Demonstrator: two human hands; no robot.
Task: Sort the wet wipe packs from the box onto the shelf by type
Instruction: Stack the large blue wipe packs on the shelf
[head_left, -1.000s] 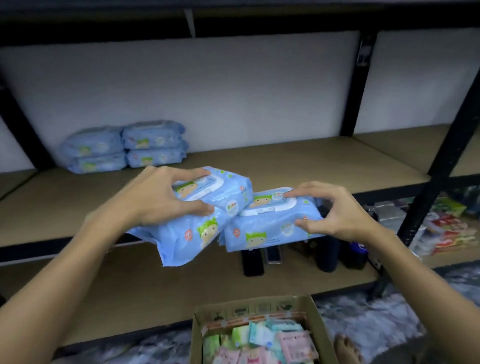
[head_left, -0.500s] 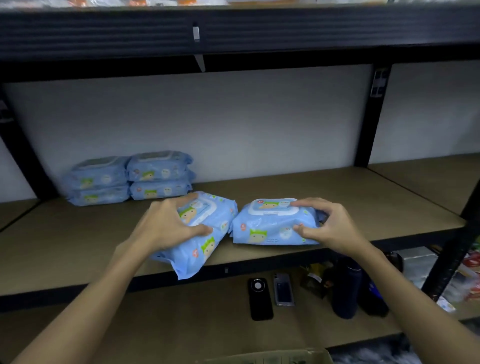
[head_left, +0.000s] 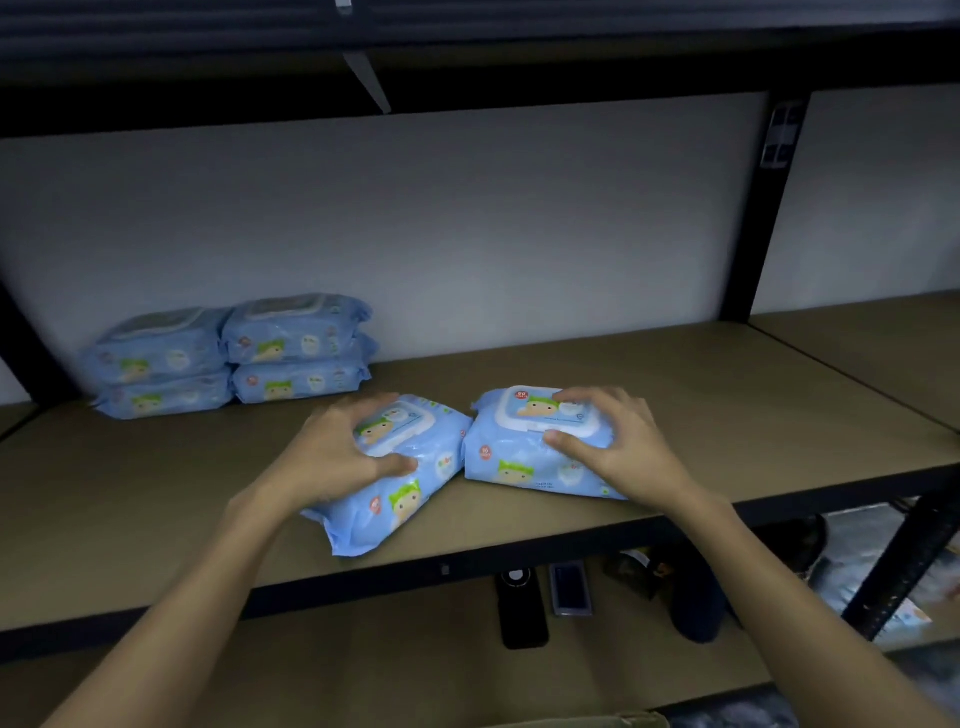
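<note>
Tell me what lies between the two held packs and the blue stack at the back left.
Nothing visible: only bare shelf separates the left pack and right pack from the blue stack.

Two bare forearms, no sleeves in view, left hand (head_left: 332, 457) and right hand (head_left: 618, 447) without gloves, rings, watch or wristband, short trimmed nails
</note>
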